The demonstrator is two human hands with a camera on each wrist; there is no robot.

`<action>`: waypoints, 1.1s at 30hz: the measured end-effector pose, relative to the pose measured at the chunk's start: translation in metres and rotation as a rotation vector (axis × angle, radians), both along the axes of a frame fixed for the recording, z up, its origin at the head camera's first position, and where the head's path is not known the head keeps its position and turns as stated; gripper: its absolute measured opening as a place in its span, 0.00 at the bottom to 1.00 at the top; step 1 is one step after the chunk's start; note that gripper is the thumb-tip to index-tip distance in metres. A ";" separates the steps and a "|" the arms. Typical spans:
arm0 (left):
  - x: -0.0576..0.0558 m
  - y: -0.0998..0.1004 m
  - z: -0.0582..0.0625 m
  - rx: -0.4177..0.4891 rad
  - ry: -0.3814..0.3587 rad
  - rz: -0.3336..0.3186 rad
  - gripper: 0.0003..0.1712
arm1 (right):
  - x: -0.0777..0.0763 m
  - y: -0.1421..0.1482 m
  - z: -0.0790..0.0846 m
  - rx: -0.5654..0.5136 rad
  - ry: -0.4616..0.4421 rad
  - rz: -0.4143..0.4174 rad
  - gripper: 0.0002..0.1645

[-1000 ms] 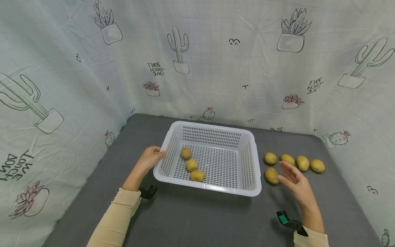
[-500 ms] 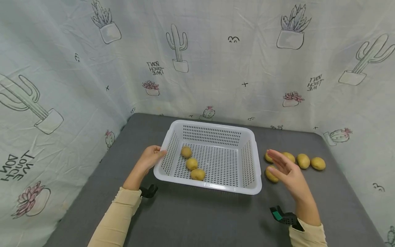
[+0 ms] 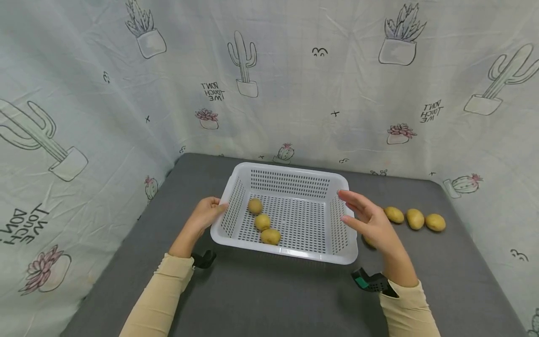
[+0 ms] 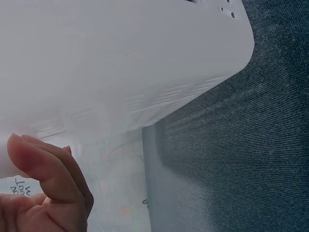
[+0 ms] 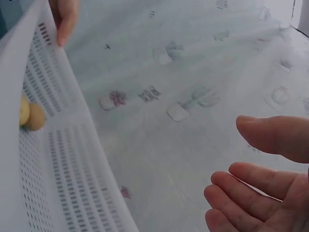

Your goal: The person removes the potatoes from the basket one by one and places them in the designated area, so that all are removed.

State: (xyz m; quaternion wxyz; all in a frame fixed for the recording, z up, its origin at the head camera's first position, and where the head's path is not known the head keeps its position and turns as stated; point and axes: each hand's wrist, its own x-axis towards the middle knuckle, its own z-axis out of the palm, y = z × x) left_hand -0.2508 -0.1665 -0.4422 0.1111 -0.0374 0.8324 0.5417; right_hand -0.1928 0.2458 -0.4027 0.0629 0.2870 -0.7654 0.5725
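A white perforated plastic basket (image 3: 286, 255) stands on the grey table with three potatoes (image 3: 270, 237) near its left side. My left hand (image 3: 206, 214) grips the basket's left rim, thumb over the edge; in the left wrist view its curled fingers (image 4: 58, 169) are against the basket's outer side. Over the basket's right rim my right hand (image 3: 372, 227) hovers with nothing in it. Its thumb and fingers (image 5: 246, 193) are spread apart in the right wrist view. Several loose potatoes (image 3: 415, 219) lie right of the basket, some partly hidden behind the right hand.
The grey tabletop (image 3: 269, 299) reaches out in front of the basket and to both sides. A pale curtain (image 3: 294, 93) printed with cacti hangs behind the table and along its sides. Each wrist wears a black strap mount (image 3: 372, 281).
My right hand has moved left, from beside the loose potatoes to over the basket's right rim, and is empty throughout. My left hand keeps its grip on the left rim.
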 end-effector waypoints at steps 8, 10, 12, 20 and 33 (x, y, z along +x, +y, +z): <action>0.000 -0.001 -0.001 -0.003 -0.007 0.004 0.21 | -0.020 -0.033 0.005 0.089 -0.063 0.061 0.32; 0.000 -0.002 -0.001 0.002 -0.008 0.004 0.21 | -0.024 -0.040 0.007 0.094 -0.097 0.069 0.33; 0.001 -0.002 -0.001 0.007 -0.012 0.002 0.21 | -0.029 -0.046 0.010 0.089 -0.120 0.081 0.33; 0.001 0.000 0.000 0.011 -0.013 0.006 0.22 | -0.057 -0.069 0.013 0.081 -0.188 0.114 0.32; 0.000 -0.001 -0.001 0.002 -0.005 0.005 0.23 | -0.101 -0.110 0.013 0.093 -0.256 0.170 0.31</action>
